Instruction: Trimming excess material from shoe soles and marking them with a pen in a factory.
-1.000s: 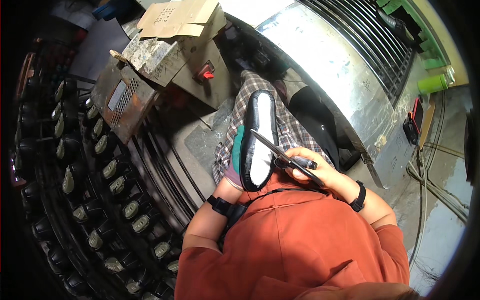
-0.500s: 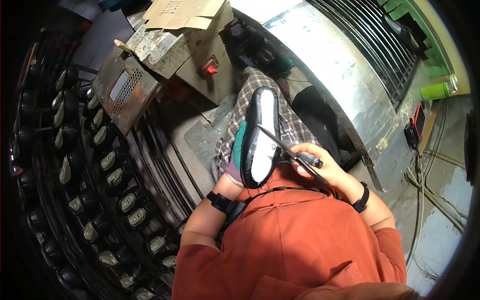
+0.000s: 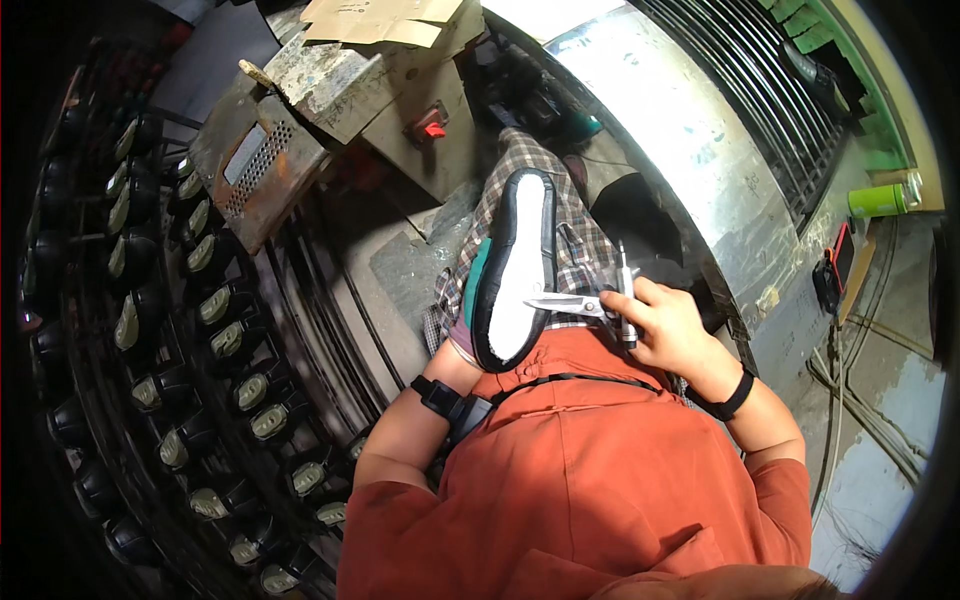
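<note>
A black shoe upper (image 3: 492, 300) with a white insole board (image 3: 527, 245) lies bottom up over my lap, toe away from me. My left hand (image 3: 466, 312), in a teal and purple glove, grips its left side; most of the fingers are hidden beneath it. In my bare right hand (image 3: 668, 328) is a pair of scissors (image 3: 572, 303), blades pointing left, the tips on the white board in the part nearer me. A slim silver pen-like tool (image 3: 627, 280) also stands out between those fingers, roughly upright.
Racks of black shoes (image 3: 225, 305) on pale green lasts fill the left. Ahead stands a worn metal machine box (image 3: 350, 90) with a red switch (image 3: 433, 130) and cardboard (image 3: 380, 20) on top. A shiny metal bench (image 3: 650, 110) with a grille runs along the right, near a green cylinder (image 3: 877, 201).
The scissors have swung from pointing up and left to lying sideways across the insole board. My right hand has turned, bringing the silver tool upright. The left hand keeps its grip.
</note>
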{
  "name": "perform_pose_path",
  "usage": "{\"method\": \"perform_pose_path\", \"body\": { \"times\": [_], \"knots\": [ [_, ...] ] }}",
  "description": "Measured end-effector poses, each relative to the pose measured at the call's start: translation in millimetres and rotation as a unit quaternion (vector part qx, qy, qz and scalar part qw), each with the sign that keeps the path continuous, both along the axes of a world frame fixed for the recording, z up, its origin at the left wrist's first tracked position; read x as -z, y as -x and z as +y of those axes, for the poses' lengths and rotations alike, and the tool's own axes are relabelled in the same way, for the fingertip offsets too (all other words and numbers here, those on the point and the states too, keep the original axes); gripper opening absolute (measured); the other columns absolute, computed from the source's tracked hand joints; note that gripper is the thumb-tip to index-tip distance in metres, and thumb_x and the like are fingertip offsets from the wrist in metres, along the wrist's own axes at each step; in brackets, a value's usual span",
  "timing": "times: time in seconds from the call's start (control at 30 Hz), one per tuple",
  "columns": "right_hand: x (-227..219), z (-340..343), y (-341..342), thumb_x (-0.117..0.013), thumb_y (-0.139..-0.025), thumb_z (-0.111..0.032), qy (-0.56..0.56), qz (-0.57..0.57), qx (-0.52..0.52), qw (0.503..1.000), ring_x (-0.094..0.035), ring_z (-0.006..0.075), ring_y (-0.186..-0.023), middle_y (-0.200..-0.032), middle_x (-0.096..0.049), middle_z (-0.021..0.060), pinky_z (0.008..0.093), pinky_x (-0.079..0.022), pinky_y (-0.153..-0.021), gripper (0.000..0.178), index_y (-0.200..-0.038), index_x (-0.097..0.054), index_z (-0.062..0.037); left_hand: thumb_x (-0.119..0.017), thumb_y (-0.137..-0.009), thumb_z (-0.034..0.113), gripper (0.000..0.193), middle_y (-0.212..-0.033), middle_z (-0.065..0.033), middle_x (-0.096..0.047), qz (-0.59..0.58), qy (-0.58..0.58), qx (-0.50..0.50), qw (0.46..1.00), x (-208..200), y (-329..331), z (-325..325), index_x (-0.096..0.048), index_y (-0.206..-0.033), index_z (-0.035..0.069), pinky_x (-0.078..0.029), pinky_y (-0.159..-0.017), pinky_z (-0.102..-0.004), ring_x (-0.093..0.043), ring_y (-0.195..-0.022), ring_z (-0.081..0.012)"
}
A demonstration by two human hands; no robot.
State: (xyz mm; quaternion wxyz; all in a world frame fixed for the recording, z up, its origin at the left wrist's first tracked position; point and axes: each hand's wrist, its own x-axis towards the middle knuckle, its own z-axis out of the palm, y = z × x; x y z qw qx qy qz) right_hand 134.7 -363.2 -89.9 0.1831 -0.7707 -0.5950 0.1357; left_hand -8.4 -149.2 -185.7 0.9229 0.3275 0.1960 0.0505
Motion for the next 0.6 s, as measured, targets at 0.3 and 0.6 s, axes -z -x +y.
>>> {"method": "perform_pose_path", "body": {
  "times": [0.3, 0.6],
  "knots": [
    [0, -2, 9, -0.069, -0.061, -0.003, 0.012, 0.051, 0.064, 0.997, -0.062, 0.0315, -0.078, -0.085, -0.059, 0.0106, 0.0403, -0.051, -0.062, 0.055, -0.114, -0.064, -0.0127, -0.051, -0.098, 0.050, 0.051, -0.105, -0.0068, -0.066, 0.049, -0.425, 0.037, 0.903, -2, -1, -4, -0.060, -0.121, 0.006, -0.052, -0.087, -0.0303, -0.063, -0.095, -0.0184],
    [31, 20, 17, -0.067, -0.059, 0.000, -0.126, 0.242, 0.077, 0.959, -0.062, 0.0303, -0.075, -0.083, -0.058, 0.0098, 0.0420, -0.050, -0.061, 0.054, -0.111, -0.066, -0.0130, -0.044, -0.101, 0.047, 0.044, -0.099, -0.0038, -0.066, -0.042, 0.108, 0.027, 0.993, 7, -4, -6, -0.059, -0.115, 0.008, -0.053, -0.079, -0.0279, -0.063, -0.088, -0.0153]
  ]
}}
